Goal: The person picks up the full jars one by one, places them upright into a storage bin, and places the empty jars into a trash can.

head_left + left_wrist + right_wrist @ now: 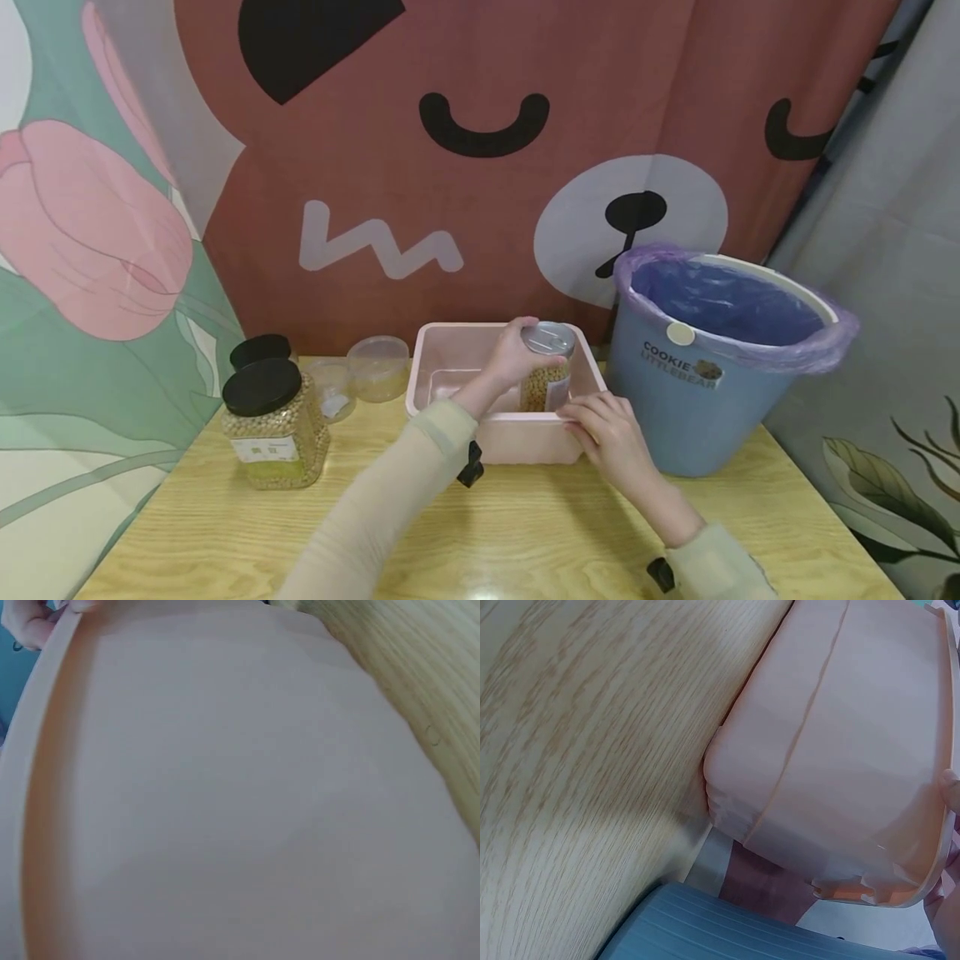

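Note:
In the head view my left hand (512, 360) grips a clear can of soybeans (543, 388) with a silver pull-tab lid. The can stands upright inside the right part of a pink plastic basin (480, 440), its lower end hidden behind the front wall. My right hand (606, 427) pinches the basin's front rim near the right corner, thumb outside and fingers over the edge. Up close, the left wrist view is filled by the basin's outer wall (247, 780). From the right wrist, the basin's side (840, 735) shows, with the right hand (949, 877) at its rim.
Right of the basin stands a blue bucket (660, 417) lined with a purple bag. On the left are a black-lidded jar of soybeans (277, 433), another black-lidded jar (262, 348) behind it, and clear round containers (377, 371). A curtain (480, 208) hangs behind the wooden table (525, 533).

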Available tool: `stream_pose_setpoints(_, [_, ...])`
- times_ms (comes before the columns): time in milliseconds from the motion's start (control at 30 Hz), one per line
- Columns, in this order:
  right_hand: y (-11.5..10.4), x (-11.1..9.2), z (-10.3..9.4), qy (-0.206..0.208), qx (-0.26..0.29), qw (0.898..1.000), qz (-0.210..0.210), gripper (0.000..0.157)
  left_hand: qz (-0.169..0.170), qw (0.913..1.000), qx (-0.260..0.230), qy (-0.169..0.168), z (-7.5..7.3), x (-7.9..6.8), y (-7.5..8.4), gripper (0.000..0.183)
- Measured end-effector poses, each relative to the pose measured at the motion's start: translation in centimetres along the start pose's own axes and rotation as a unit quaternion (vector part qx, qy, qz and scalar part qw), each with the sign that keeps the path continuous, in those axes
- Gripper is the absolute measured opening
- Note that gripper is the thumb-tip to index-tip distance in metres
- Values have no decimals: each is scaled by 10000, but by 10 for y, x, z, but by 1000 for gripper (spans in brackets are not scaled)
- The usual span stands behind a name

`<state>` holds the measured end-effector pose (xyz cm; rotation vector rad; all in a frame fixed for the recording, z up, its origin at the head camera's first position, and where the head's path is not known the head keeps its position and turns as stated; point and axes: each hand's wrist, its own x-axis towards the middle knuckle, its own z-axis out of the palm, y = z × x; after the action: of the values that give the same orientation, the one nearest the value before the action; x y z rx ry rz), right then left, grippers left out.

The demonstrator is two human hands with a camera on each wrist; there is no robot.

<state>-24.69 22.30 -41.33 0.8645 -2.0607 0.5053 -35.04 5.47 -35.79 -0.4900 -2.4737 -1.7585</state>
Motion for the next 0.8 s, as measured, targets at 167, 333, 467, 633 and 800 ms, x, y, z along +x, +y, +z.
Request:
stream_pose_setpoints(167, [-1, 1, -1, -98, 9, 9999, 78, 22, 91, 9997, 184, -163, 5, 0, -4, 84])
stream_pose_setpoints(333, [0, 2, -1, -61, -3, 10000, 53, 23, 239, 9985, 383, -319, 8, 0, -5, 84])
stream_pose_setpoints(467, [0, 2, -1, -29, -27, 10000, 31, 23, 357, 9974, 512, -359, 8, 0, -6, 85])
stream_pose_setpoints(633, [-1, 2, -1, -50, -62, 9999, 77, 23, 581, 9953, 486, -608, 3, -2, -5, 91])
stream_pose_setpoints(800, [-1, 0, 0, -76, -51, 9999, 144, 22, 848, 9916, 419, -883, -11, -8, 5, 96])
